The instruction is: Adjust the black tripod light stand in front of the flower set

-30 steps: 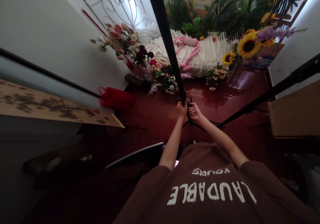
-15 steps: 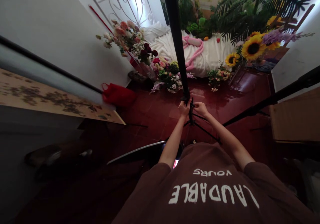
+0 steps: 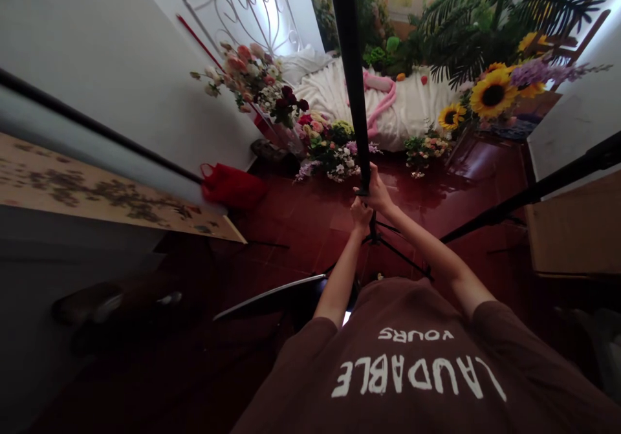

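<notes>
A tall black light stand (image 3: 358,97) rises in front of me, its spread legs on the red floor. My left hand (image 3: 361,215) is closed around its pole, just under a joint. Right above it, my right hand (image 3: 377,191) wraps the pole from the right side, its thumb pointing up along it. The two hands are close together, and parts of the fingers are hidden behind the pole and by each other.
Flower bunches (image 3: 330,143) and sunflowers (image 3: 492,92) stand before a white draped bed (image 3: 320,91). A red bag (image 3: 230,185) lies at left. Another black pole (image 3: 533,191) slants in at right by a cardboard box (image 3: 577,233). A dark round panel (image 3: 272,295) sits low left.
My right hand has moved up and left from the small knob beside the pole onto the pole itself. The pole's upper part has shifted slightly right. My left hand stays on the stand.
</notes>
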`<state>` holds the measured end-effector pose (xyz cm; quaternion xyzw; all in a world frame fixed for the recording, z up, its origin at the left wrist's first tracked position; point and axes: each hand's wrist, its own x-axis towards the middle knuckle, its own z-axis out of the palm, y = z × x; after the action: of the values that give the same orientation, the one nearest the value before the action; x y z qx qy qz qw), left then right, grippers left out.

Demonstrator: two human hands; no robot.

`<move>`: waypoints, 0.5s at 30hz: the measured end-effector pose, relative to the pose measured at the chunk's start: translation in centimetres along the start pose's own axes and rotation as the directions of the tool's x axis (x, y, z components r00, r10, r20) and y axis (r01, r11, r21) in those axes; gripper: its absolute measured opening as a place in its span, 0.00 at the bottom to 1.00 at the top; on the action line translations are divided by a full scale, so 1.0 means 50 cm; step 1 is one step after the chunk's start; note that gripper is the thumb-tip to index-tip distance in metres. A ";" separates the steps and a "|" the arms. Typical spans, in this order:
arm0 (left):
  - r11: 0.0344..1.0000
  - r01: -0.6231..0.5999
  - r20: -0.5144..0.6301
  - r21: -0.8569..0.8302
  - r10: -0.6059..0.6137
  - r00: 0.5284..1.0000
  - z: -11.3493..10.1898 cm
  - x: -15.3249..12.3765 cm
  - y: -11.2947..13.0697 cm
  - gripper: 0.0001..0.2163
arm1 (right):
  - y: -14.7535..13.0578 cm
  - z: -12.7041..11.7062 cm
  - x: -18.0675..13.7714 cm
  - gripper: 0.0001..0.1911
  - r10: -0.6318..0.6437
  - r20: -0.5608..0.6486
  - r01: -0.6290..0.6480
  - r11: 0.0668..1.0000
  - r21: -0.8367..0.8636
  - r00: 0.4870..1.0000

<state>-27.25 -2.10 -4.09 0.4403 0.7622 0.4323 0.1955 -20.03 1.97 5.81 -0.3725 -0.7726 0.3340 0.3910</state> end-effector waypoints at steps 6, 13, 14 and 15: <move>1.000 -0.021 0.001 -0.023 0.021 1.000 -0.004 -0.009 0.011 0.18 | 0.020 0.013 -0.006 0.19 0.216 -0.026 -0.216 0.976 0.023 0.976; 0.993 -0.086 -0.045 -0.084 0.083 0.996 -0.005 -0.011 0.021 0.17 | -0.027 -0.028 0.054 0.15 0.074 -0.034 -0.072 0.995 0.065 0.997; 0.992 -0.088 -0.046 -0.087 0.085 0.995 -0.006 -0.012 0.021 0.17 | -0.038 -0.036 0.061 0.16 0.048 -0.033 -0.046 0.996 0.072 0.998; 0.992 -0.089 -0.045 -0.087 0.085 0.995 -0.007 -0.013 0.021 0.18 | -0.049 -0.044 0.068 0.16 0.027 -0.035 -0.024 0.997 0.075 0.999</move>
<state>-26.61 -2.58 -3.09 0.4551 0.7261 0.4828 0.1803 -20.36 4.09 10.04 -0.3736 -0.7475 0.3607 0.4142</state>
